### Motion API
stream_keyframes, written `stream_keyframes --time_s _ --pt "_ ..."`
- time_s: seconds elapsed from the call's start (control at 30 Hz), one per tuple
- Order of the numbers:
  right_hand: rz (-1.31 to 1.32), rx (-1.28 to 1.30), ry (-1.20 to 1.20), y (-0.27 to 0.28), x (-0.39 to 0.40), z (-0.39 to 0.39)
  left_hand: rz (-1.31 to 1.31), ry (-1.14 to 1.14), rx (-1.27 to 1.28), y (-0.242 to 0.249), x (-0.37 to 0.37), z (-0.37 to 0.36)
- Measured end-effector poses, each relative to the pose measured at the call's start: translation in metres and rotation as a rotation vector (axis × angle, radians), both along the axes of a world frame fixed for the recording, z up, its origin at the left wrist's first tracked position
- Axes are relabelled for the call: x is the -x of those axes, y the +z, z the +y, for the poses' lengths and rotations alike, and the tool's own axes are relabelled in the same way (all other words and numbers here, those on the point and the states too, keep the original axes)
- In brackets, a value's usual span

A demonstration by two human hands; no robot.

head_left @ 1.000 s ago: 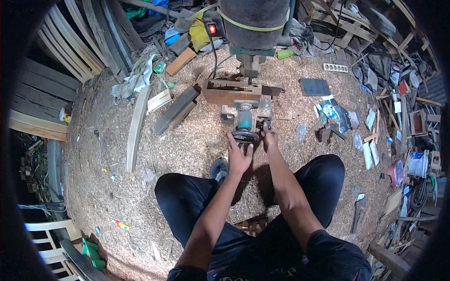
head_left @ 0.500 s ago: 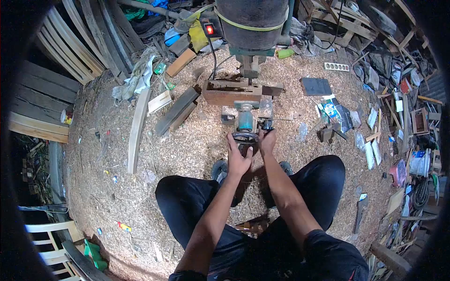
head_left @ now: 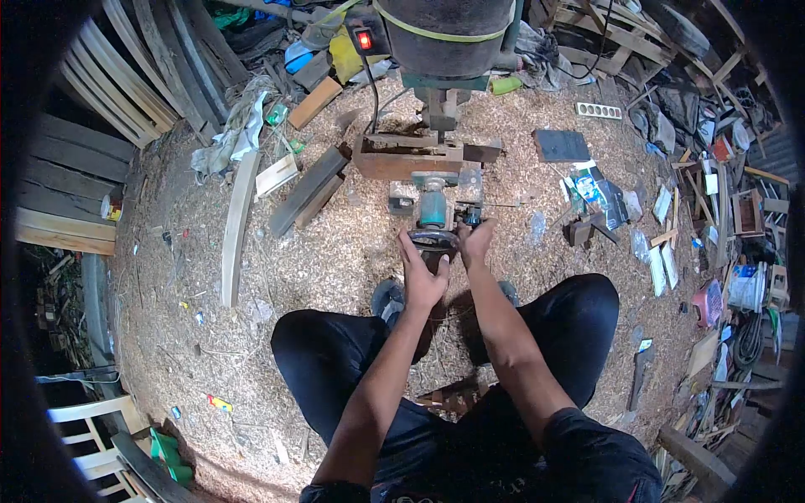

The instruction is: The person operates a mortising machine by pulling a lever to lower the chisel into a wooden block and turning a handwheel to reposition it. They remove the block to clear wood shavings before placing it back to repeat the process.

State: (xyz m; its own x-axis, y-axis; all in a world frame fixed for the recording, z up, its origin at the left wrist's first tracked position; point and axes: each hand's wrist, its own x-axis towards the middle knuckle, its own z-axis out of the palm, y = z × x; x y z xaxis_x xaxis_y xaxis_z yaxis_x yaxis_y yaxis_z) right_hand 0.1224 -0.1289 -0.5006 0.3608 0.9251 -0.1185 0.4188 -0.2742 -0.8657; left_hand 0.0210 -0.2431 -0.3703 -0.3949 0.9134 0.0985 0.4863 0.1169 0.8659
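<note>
My left hand (head_left: pixel 425 281) is closed around the near left rim of a dark handwheel (head_left: pixel 433 239). To the right of the wheel, my right hand (head_left: pixel 475 243) grips a small dark handle (head_left: pixel 472 220), which its fingers partly cover. Beyond the wheel is the teal vise body (head_left: pixel 433 208) of the machine. A reddish-brown wooden workpiece (head_left: pixel 394 168) with a slot in its top lies crosswise behind it. Above the slot hangs the machine's spindle head (head_left: pixel 442 117), its tip partly hidden at the wood. A large dark motor housing (head_left: pixel 444 50) fills the top centre.
A lit red switch (head_left: pixel 364 38) sits left of the motor, with a cable hanging down. Dark timber (head_left: pixel 310 193) and a long pale board (head_left: pixel 241 226) lie to the left. At right are a dark block (head_left: pixel 562 146) and a power strip (head_left: pixel 599 111). Wood chips cover the floor.
The whole view has shifted slightly, so the scene sits a little further left and up. Both hands keep their hold at the wheel and handle.
</note>
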Motion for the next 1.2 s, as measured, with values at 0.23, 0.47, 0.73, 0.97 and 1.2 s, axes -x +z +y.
stream_keyframes --time_s 0.23,0.47,0.73,0.97,1.2 --pt "1.344 0.331 0.067 -0.004 -0.025 -0.001 0.049 -0.017 -0.023 -0.007 0.004 0.003" --pt "-0.15 -0.258 0.204 -0.033 -0.012 0.001 -0.004 -0.004 0.065 -0.002 0.002 -0.002" --pt "1.26 0.338 -0.103 -0.002 -0.011 0.005 -0.054 -0.004 0.009 -0.005 0.003 0.0" --pt "-0.003 0.148 -0.077 -0.018 0.001 0.008 0.043 0.025 -0.02 -0.007 0.002 0.001" --pt "1.402 0.305 -0.014 -0.01 -0.025 0.005 -0.064 0.101 -0.032 -0.006 0.006 0.011"
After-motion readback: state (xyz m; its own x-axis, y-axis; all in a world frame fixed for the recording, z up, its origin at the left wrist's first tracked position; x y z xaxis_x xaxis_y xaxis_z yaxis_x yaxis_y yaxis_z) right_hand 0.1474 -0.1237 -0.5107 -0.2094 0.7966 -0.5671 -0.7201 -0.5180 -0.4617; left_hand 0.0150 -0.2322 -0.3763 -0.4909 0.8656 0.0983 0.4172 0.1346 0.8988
